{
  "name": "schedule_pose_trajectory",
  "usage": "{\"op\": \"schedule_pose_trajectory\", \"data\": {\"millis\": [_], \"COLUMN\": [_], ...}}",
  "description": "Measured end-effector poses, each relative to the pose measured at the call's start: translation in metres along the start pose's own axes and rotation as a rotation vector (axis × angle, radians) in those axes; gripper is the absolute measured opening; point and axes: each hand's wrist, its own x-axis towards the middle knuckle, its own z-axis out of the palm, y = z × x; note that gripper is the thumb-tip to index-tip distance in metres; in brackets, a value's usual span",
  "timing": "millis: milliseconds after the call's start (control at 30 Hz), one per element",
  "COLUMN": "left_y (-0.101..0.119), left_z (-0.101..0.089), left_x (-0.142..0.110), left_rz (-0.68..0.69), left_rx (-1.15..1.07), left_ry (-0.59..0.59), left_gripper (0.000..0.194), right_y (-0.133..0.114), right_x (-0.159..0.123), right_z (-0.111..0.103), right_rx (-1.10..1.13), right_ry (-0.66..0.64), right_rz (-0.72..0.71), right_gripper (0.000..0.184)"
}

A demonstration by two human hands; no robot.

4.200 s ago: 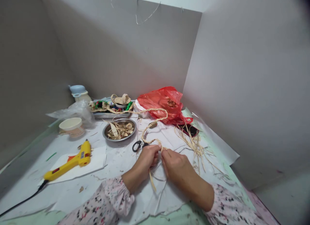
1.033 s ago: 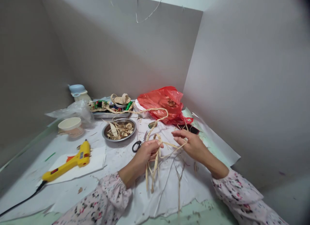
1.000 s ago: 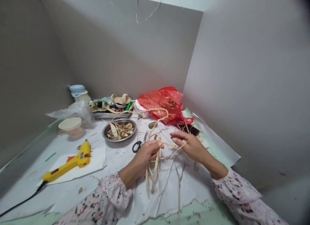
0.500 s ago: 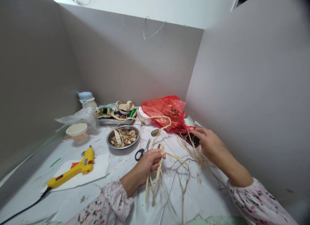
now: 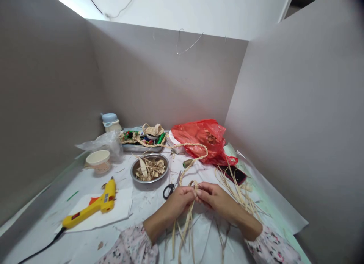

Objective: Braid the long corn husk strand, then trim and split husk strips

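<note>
My left hand (image 5: 182, 199) pinches the working end of a pale straw braid (image 5: 186, 172). Facing it, my right hand (image 5: 210, 196) is closed on the same end, fingertips meeting over the strands. Loose straw strands (image 5: 186, 233) hang below the fingers toward the table's front. From my hands the braid runs back over the table, loops by the red bag and reaches the tray. Black-handled scissors (image 5: 169, 190) lie just left of my left hand. A bundle of loose straw (image 5: 246, 197) lies right of my right hand, partly over a dark phone (image 5: 234, 174).
A metal bowl (image 5: 166, 175) holds straw scraps. At left lie a yellow glue gun (image 5: 93, 207) with its cord and a paper cup (image 5: 98, 158). Behind stand a filled metal tray (image 5: 142, 147), a bottle (image 5: 110, 122) and a red plastic bag (image 5: 199, 137). Grey partitions (image 5: 165, 82) enclose the table.
My right hand has come from the loose straw at the right to the braid's end, beside my left hand. My left hand keeps its hold. The view has shifted slightly.
</note>
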Motion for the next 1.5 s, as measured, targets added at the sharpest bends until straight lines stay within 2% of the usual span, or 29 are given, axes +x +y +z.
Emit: {"op": "schedule_pose_trajectory", "data": {"millis": [133,267,467,667,800,1033,1233,1500], "left_y": [-0.004,-0.002,0.001,0.007,0.005,0.000,0.002,0.003], "left_z": [0.001,0.006,0.012,0.015,0.020,0.031,0.036,0.034], "left_x": [0.003,-0.003,-0.012,-0.017,-0.019,-0.022,-0.023,-0.020], "left_rz": [0.108,0.236,0.252,0.268,0.323,0.282,0.155,0.179], "left_rx": [0.204,0.507,0.877,1.122,1.142,1.159,1.288,1.290], "left_ry": [0.088,0.177,0.326,0.422,0.417,0.335,0.282,0.212], "left_gripper": [0.031,0.031,0.028,0.026,0.029,0.033,0.041,0.040], "right_y": [0.015,0.024,0.029,0.032,0.032,0.028,0.026,0.020], "right_x": [0.004,0.004,0.002,0.004,0.004,0.004,0.007,0.005], "right_z": [0.002,0.007,0.009,0.010,0.013,0.016,0.019,0.018], "right_rx": [0.155,0.046,-0.185,-0.176,-0.124,0.062,0.363,0.565], "right_ry": [0.127,0.246,0.361,0.395,0.426,0.453,0.347,0.283], "right_rz": [0.072,-0.037,-0.089,-0.083,-0.094,-0.077,0.012,-0.005], "right_gripper": [0.028,0.022,0.018,0.021,0.024,0.030,0.036,0.035]}}
